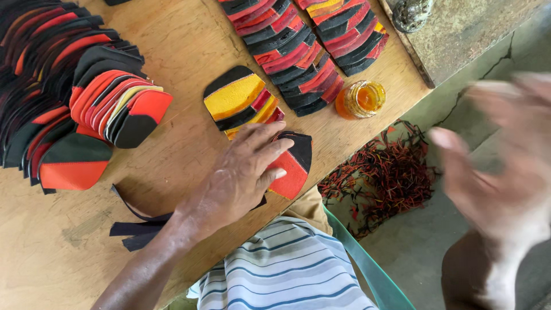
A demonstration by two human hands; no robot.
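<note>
My left hand (244,172) lies flat, fingers spread, on a red and black stitched leather piece (293,166) at the near edge of the wooden table (172,34). Just beyond the fingers sits a small stack of yellow, black and red pieces (238,100). My right hand (499,166) is blurred, raised off to the right over the floor, fingers apart, holding nothing. Black strips (135,229) lie beside my left wrist.
Long overlapping rows of red and black pieces (74,92) fill the left of the table, with more rows (304,46) at the far right. An open jar of orange glue (361,99) stands near the table's right edge. Red and black trimmings (384,178) litter the floor.
</note>
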